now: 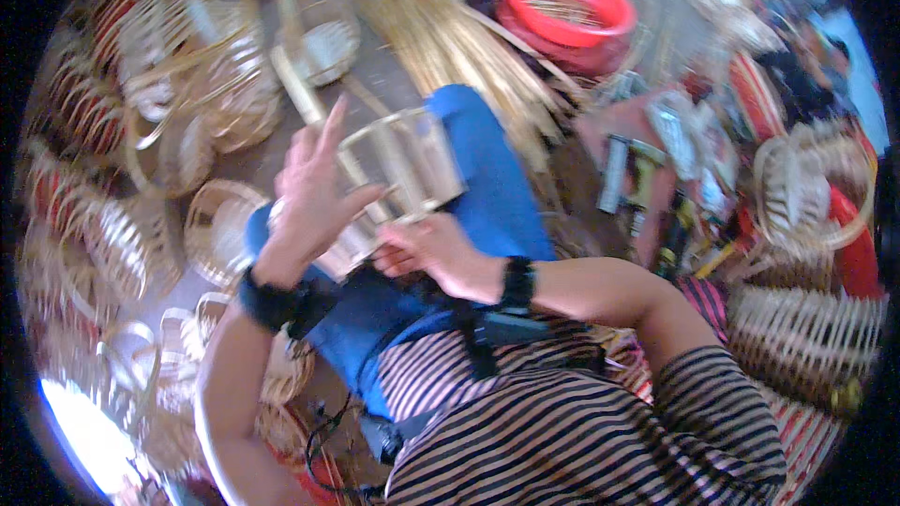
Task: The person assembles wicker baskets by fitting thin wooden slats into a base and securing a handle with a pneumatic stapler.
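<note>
A small rectangular piece made of pale bamboo or wood strips (437,157) rests over my lap, tilted, with gaps between its slats. My right hand (437,255) is closed on its near edge, fingers curled round the strips. Beside its left part, my left hand (314,189) is raised with the fingers stretched out and the thumb apart. Whether the left palm touches the piece is hard to tell because of blur. A flat pale strip (298,86) stretches away just beyond the left fingertips.
Long straw-coloured strips (441,33) lie on the floor ahead, next to a red basin (562,7) holding short pieces. Many woven baskets (225,215) crowd the left. Assorted tools (614,173) and more baskets (797,192) sit to the right.
</note>
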The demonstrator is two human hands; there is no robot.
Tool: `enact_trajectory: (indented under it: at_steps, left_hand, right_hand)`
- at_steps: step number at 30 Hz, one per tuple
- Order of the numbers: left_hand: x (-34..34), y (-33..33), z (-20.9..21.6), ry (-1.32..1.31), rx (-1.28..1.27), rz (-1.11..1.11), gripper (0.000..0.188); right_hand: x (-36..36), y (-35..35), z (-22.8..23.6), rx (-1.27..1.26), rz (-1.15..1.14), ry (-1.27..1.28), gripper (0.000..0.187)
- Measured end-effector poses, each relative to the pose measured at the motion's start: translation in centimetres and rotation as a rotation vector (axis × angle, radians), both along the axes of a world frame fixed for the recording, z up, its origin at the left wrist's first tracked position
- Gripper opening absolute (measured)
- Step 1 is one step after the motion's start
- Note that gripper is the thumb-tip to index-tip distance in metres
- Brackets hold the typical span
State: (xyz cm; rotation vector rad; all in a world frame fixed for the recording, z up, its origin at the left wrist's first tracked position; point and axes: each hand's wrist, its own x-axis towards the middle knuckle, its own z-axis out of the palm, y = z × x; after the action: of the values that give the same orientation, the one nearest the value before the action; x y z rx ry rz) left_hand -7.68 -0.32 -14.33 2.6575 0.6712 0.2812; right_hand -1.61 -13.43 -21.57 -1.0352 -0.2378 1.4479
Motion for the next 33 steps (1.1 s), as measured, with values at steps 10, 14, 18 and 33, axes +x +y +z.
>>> enact_trajectory:
  at_steps: [10,14,18,33]
  left_hand:
    - [0.8,1.3,-0.7,0.104,-0.038,-0.025,0.07]
    - [1.1,0.2,0.7,0.193,0.015,-0.015,0.069]
    - [2.7,-0.5,-0.9,0.102,0.088,-0.103,0.065]
    - [1.7,-1.0,-0.6,0.041,0.119,-0.04,0.063]
  right_hand:
    - [12.9,-10.9,-3.3,-0.063,-0.136,-0.412,0.021]
    - [22.8,-26.1,-10.4,-1.011,-0.259,-1.464,0.033]
    - [26.3,-34.2,-11.7,-1.813,-0.015,-1.348,0.041]
    - [28.3,-36.1,-10.5,-1.437,-0.248,-1.354,0.026]
